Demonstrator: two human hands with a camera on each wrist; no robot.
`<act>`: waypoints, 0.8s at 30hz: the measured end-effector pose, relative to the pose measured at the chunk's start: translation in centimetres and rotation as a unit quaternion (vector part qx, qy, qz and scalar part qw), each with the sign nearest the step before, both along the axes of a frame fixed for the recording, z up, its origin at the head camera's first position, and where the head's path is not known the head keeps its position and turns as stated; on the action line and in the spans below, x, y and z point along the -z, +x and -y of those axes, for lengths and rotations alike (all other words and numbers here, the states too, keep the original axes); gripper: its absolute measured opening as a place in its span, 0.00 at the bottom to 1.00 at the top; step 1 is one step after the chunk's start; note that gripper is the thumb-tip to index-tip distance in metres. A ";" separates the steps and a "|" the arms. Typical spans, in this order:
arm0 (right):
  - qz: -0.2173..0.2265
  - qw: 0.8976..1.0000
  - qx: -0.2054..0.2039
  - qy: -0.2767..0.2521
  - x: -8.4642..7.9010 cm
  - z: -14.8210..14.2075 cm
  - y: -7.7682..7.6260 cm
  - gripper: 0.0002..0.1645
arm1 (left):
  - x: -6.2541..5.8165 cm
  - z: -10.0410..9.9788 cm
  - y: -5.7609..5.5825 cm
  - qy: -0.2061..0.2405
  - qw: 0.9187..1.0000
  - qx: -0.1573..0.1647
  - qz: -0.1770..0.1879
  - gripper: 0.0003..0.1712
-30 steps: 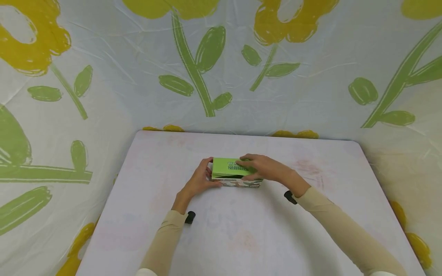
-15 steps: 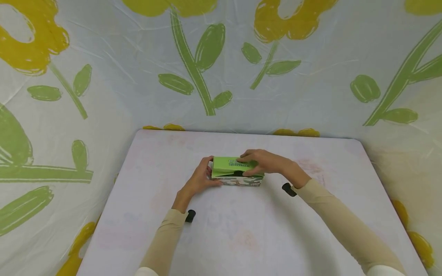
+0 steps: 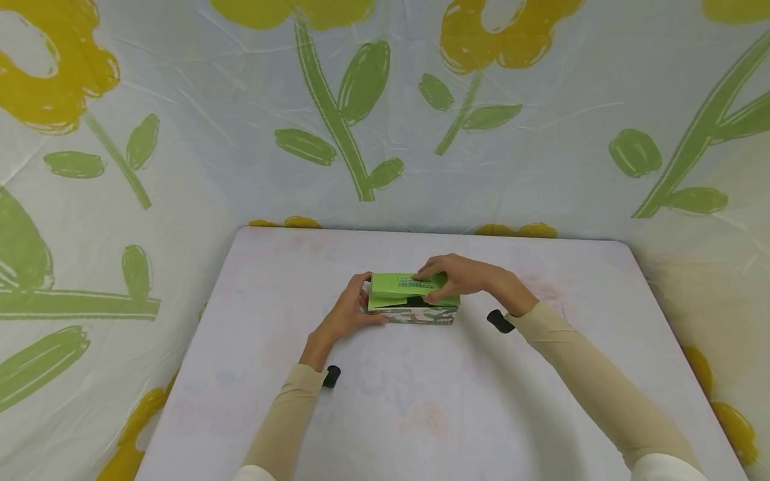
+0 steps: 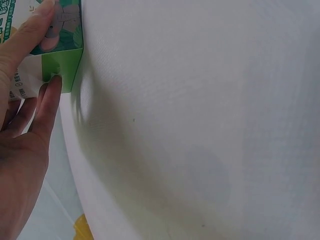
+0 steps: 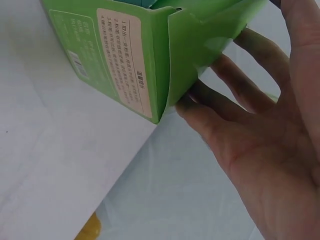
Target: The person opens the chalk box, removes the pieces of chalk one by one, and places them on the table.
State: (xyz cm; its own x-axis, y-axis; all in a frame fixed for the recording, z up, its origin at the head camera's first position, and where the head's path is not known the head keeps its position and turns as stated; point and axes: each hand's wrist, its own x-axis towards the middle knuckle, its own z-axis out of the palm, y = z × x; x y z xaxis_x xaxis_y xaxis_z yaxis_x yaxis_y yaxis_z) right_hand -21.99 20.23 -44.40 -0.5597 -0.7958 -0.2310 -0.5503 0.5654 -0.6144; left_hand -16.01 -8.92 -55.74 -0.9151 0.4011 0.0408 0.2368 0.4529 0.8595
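A small cardboard box (image 3: 419, 316) with a green top and printed animals along its front sits toward the back of the table. Its green lid (image 3: 390, 286) is raised a little at the front, and a dark gap shows beneath it. My left hand (image 3: 343, 316) grips the left end, thumb on the front and fingers at the end. In the left wrist view, that thumb lies over an elephant picture (image 4: 64, 19). On the right, my right hand (image 3: 466, 274) pinches the lid between thumb and fingers. The right wrist view shows a printed label (image 5: 127, 62) on the box's end. The contents are hidden.
The pale table (image 3: 385, 401) has rounded far corners. A white cloth with printed flowers (image 3: 363, 113) hangs around its back and sides. A black strap piece (image 3: 500, 321) sticks out at the right wrist, another (image 3: 331, 377) at the left.
My right hand has shifted slightly up and back with the lid, and the dark gap under the lid's front edge has widened toward the right. The left hand stays in place.
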 end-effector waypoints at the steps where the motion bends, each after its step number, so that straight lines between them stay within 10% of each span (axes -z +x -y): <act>1: 0.001 1.000 0.000 0.001 0.0 0.0 -0.1 0.34 | 0.0 0.0 0.0 0.001 1.000 0.001 -0.002 0.59; 24: 0.108 0.993 0.050 -0.004 -0.9 -0.1 -1.1 0.26 | 0.1 -0.1 -0.1 0.005 1.000 0.007 -0.005 0.60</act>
State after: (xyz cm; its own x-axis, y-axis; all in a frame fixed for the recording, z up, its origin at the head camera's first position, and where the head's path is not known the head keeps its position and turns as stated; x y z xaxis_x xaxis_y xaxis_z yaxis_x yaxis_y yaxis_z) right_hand -23.05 20.29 -43.46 -0.5743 -0.7408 -0.3484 -0.3465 0.6056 -0.7164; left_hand -16.10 -8.82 -55.79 -0.9090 0.4132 0.0547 0.2524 0.4411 0.8612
